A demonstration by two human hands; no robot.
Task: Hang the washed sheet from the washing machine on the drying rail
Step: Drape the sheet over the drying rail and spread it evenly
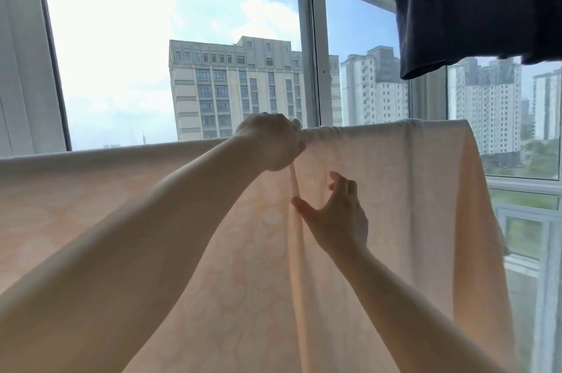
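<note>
my left hand (270, 144) grips the sheet (395, 190) at its top fold, which runs sideways; my right hand (334, 214), spread, is lower.

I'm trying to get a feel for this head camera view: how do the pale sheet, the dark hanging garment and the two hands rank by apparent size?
1. Pale sheet, largest by far.
2. Dark garment, partly cut off by the frame.
3. Left hand and right hand: look alike, so unranked.
</note>
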